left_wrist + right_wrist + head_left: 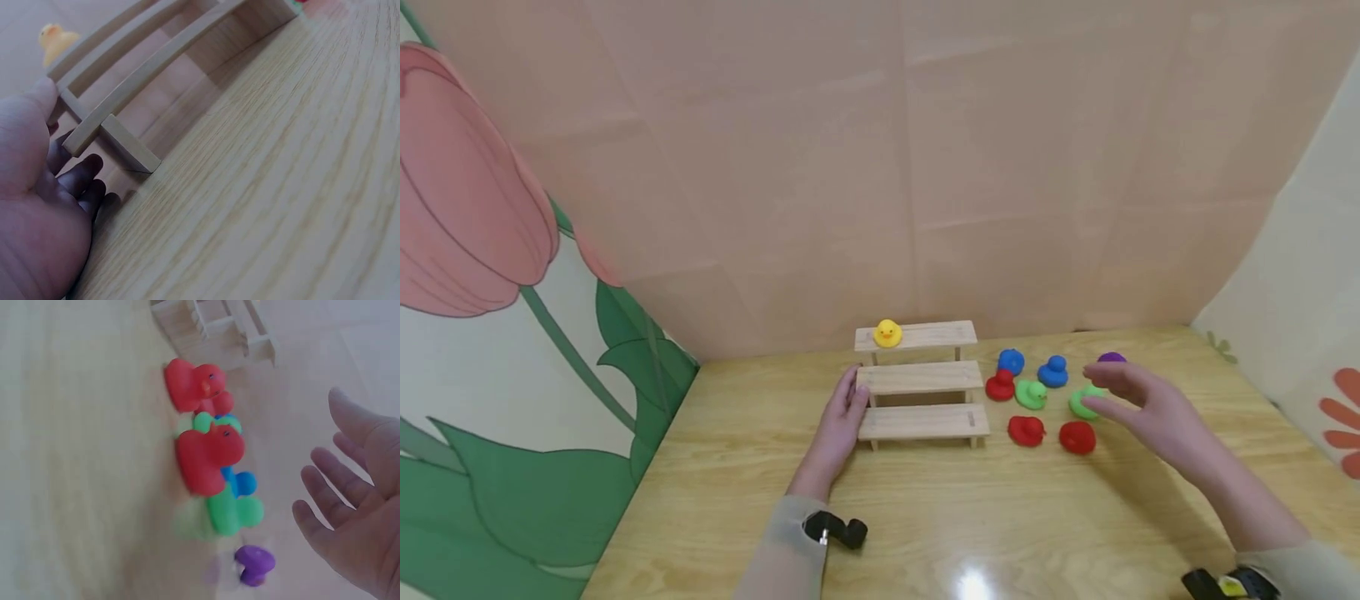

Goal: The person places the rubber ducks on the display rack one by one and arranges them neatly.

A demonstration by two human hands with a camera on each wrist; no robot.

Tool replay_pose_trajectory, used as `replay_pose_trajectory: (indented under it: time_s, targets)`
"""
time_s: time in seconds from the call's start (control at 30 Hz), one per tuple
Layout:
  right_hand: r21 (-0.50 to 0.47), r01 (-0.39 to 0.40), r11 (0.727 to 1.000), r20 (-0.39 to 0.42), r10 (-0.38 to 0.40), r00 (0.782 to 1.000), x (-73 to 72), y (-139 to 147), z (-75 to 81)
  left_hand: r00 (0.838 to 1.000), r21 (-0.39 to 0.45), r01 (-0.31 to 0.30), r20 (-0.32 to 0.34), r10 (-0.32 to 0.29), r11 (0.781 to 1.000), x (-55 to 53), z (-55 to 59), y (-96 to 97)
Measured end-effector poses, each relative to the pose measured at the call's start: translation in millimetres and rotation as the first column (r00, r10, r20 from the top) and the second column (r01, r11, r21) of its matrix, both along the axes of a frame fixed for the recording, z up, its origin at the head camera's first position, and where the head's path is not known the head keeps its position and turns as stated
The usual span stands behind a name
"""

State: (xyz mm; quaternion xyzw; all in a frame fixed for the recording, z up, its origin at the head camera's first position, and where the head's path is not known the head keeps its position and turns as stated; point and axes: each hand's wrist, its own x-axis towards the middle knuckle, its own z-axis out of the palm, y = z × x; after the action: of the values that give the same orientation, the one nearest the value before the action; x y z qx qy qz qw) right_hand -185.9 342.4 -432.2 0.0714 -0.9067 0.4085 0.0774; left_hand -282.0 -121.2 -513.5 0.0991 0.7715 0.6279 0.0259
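At far left, a smooth panel printed with a pink tulip and broad green leaves [527, 492] borders the surface [737, 467], whose pale top carries streaky wood grain. Next, the left hand [837, 423] grips the left end of a 3-step stand [919, 379] of flat, square-edged wooden boards, the thumb on the middle step. The left wrist view adds what the head view hides: fingers curled around the stand's end and an upright slat under the lowest step. A rounded yellow duck [887, 335] sits at the left of the top step. Right of the stand, 3 red ducks [1026, 430], 2 blue ducks [1052, 372] and 2 green ducks [1031, 395] cluster on the surface. The right hand [1150, 412] hovers there with fingers spread, holding nothing, and partly covers a purple duck [1112, 357], which the right wrist view shows beyond the green one.
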Motion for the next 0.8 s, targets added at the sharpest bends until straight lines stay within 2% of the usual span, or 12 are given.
replay_pose_trajectory:
  time_s: [0.2, 0.47, 0.6, 0.8]
  targets:
    - [-0.036, -0.051, 0.998, 0.098, 0.054, 0.994, 8.4, 7.7, -12.6, 1.000, 0.000, -0.008, -0.007, 0.008, 1.000, 1.2, 2.4, 1.1]
    - [-0.061, -0.093, 0.994, 0.109, 0.099, 0.989, 11.0, 6.7, -28.7, 1.000, 0.027, -0.006, -0.005, 0.006, 1.000, -0.8, -2.5, 2.1]
    - [-0.078, -0.097, 0.992, 0.150, 0.108, 0.983, 12.7, 4.7, -34.6, 1.000, 0.031, -0.010, -0.005, 0.010, 0.999, -2.0, -3.9, 2.1]
    - [-0.030, -0.084, 0.996, 0.165, 0.088, 0.982, 12.6, 5.5, -46.8, 1.000, 0.029, -0.011, -0.006, 0.011, 1.000, -3.1, -3.6, 2.2]
